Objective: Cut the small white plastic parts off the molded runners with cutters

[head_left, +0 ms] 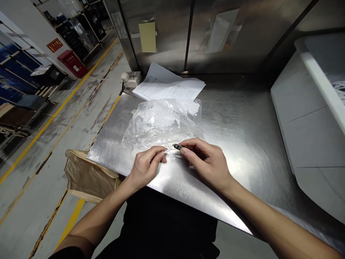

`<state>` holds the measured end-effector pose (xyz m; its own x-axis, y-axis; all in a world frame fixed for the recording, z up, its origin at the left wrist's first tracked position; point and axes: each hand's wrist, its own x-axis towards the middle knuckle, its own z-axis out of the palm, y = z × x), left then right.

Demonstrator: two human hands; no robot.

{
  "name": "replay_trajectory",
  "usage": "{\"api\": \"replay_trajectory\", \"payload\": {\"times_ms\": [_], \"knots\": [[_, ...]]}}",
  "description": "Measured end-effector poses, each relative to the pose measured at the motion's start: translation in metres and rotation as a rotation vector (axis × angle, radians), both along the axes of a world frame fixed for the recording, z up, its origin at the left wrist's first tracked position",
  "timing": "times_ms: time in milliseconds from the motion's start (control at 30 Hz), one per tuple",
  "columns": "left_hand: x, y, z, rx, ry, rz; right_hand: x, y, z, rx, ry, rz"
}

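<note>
My left hand [147, 165] pinches a small clear plastic piece [170, 152] between thumb and fingertips, low over the steel table [242, 118]. My right hand [206, 160] grips a small dark tool [178, 146], its tip touching that clear piece. Just behind both hands lies a clear plastic bag [161, 122] filled with several small whitish parts.
Printed paper sheets [169, 86] lie at the table's back, beside a white power socket [131, 78]. A white machine housing [309, 118] fills the right side. A brown paper bag [86, 176] stands on the floor at the left. A yellow note [147, 36] hangs on the steel back wall.
</note>
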<state>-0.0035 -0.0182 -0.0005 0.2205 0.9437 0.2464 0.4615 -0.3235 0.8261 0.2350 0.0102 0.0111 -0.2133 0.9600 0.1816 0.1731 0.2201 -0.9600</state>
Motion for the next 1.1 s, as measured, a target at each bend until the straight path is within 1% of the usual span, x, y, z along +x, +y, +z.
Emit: {"api": "replay_trajectory", "payload": {"times_ms": [167,400,600,700,800,967,1100], "knots": [[0.0006,-0.0004,0.0007,0.082,0.037,-0.052,-0.0011,0.0000,-0.0031,-0.007,-0.010,-0.006],[0.0020,-0.0014,-0.0026,0.311,0.149,-0.122,-0.0034,-0.0020,-0.0029,-0.058,-0.020,0.019],[0.0025,-0.0010,-0.0032,0.342,0.169,-0.131,-0.0044,-0.0034,-0.0056,-0.041,-0.008,0.013],[0.0027,-0.0009,-0.0023,0.331,0.176,-0.143,-0.0050,-0.0033,-0.0057,-0.019,-0.012,0.011],[0.0028,-0.0007,-0.0025,0.328,0.187,-0.163,-0.0050,-0.0037,-0.0046,0.019,-0.022,0.011],[0.0027,-0.0003,-0.0039,0.370,0.185,-0.187,-0.0054,-0.0049,-0.0047,0.095,-0.033,0.014],[0.0026,0.0003,-0.0027,0.371,0.191,-0.212,-0.0066,-0.0051,-0.0068,0.089,-0.030,0.014]]}}
